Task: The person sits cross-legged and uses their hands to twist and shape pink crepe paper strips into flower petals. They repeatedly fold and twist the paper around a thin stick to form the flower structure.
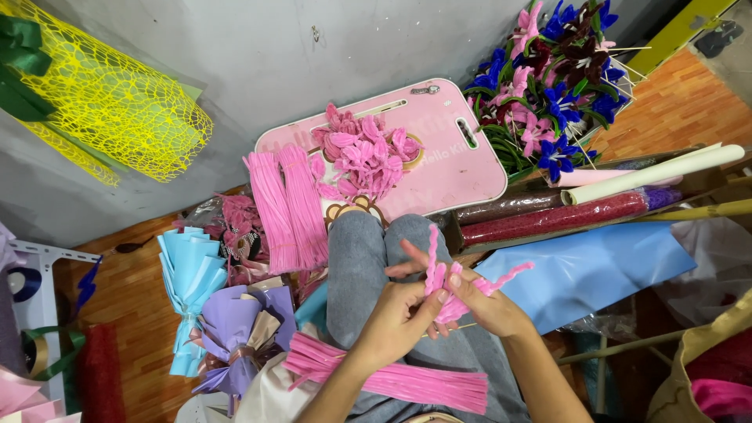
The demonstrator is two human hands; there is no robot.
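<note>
1. Above the lap, at frame centre, the left hand (395, 313) and the right hand (478, 301) meet over the person's grey-clad knees (376, 243).
2. The left-hand grip is clenched on a pink pipe-cleaner piece (448, 294), pinched between thumb and fingertips.
3. The right-hand grip grasps the same piece from the other side; its index finger points outward.
4. Two loose ends of the piece project: one twisted end rises upward, one extends right over the blue sheet (595, 270).
5. One bundle of straight pink pipe cleaners (407, 380) lies across the lap, below the hands.
6. Two further bundles of pink pipe cleaners (286, 207) lie side by side on the floor, left of the knees.
7. One pink tray (462, 168) lies beyond the knees; it carries one heap of finished pink petals (364, 153). The petal count cannot be determined.
8. Two wrapped bouquets stand at left: one light blue bouquet wrap (188, 286), one purple bouquet wrap (239, 333).
9. One cluster of blue, pink and dark flowers (548, 86) stands at upper right.
10. One yellow mesh roll (117, 102) lies at upper left.
</note>
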